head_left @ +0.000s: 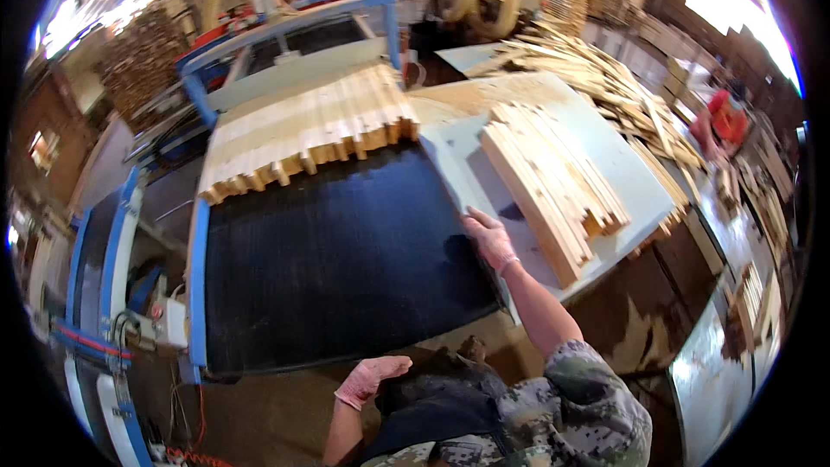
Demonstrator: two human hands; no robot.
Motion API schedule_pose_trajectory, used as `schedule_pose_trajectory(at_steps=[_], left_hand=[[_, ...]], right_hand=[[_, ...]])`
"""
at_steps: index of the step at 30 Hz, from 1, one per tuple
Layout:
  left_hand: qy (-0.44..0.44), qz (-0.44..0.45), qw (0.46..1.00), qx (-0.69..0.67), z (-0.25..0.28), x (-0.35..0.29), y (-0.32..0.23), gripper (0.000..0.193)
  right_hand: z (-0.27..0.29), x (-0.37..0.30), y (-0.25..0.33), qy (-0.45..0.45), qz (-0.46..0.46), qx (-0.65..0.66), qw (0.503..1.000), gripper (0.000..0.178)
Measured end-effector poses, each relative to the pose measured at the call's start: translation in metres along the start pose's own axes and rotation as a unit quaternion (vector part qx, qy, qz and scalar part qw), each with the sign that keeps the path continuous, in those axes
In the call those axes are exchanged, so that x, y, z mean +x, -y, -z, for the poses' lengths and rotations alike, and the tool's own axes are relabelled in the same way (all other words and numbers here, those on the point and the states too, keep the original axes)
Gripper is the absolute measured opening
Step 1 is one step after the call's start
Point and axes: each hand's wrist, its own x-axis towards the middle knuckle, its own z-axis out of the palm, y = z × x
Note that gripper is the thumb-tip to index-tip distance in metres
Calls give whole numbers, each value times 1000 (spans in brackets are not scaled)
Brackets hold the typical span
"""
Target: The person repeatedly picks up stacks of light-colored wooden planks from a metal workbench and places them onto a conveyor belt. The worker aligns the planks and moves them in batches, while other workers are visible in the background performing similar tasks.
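My left hand (373, 379), in a pale pinkish glove, hovers just in front of the near edge of a black conveyor belt (337, 268). Its fingers point right, loosely stretched, with nothing in them. My right hand (491, 240), gloved the same way, is at the belt's right side, by the edge of a pale grey metal table (471, 164). Its fingers are partly extended and hold nothing I can see. Beside it on the table lies a stack of wooden strips (553, 177). A broad row of wooden strips (307, 125), side by side with uneven near ends, covers the far part of the belt.
A blue machine frame (290, 30) spans the belt's far end. Loose thin wood offcuts (596, 78) pile up behind the table. At far right a person in red (726, 121) stands among more wood. A blue-framed roller unit (112, 251) stands at left.
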Motion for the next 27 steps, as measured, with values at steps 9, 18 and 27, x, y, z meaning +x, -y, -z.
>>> schedule_pose_trajectory(at_steps=[9,18,27], left_hand=[[82,-44,991,97,-52,15,-35,67],[237,-78,964,95,-149,150,-76,64],[-26,-232,937,259,-288,369,-95,89]], right_hand=[[96,-132,5,147,-125,-16,981,55],[266,-156,49,198,-188,-352,895,54],[285,-64,39,312,-142,-337,877,50]])
